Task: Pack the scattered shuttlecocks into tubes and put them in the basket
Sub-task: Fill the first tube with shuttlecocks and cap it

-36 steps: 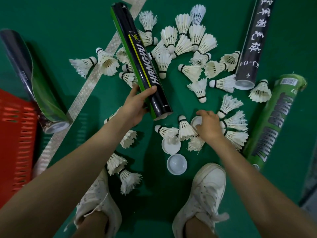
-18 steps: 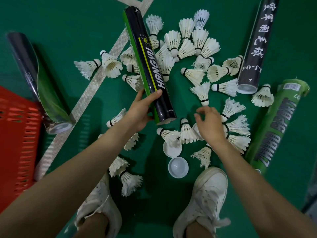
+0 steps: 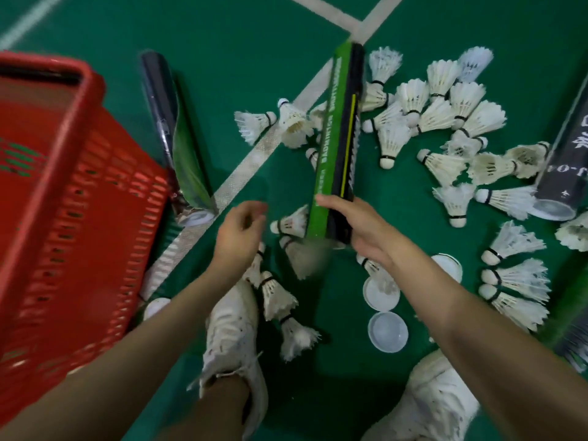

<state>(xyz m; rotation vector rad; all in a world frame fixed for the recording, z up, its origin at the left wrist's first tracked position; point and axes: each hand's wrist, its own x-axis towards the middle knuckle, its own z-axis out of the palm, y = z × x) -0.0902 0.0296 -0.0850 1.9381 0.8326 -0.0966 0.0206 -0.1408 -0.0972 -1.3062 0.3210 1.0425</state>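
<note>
Head view. Gripped the green-and-black tube (image 3: 342,128) in the right hand (image 3: 359,227), fingers curled across its green face just above the near end. Held it slanted away from the body, far end near the crossing of the white court lines (image 3: 251,163). Carried the left hand (image 3: 240,232) just beside the tube's near end but apart from it, fingers loosely curled and blurred, nothing seen in them.

Saw a few shuttlecocks (image 3: 391,138) lying between the two hands and under the tube's near end, one too blurred to make out. Found most of the rest scattered loose on the green floor (image 3: 222,43) to the right of the tube, corks pointing every way, with a smaller cluster to its left on the court line. Noted three more side by side beyond the right forearm, corks turned toward it.

Counted three white lids (image 3: 387,327) on the floor near the right forearm, two of them just beside each other.

Found the red basket (image 3: 82,100) at far left, and a dark-and-green tube (image 3: 178,138) lying between it and the held tube, near end close to the basket's wall. Saw a black tube (image 3: 566,160) with white characters at the right edge, open end toward the body. Made out another tube low on the right edge, too blurred to describe. Stood in white shoes (image 3: 232,329) at the bottom of the view.
</note>
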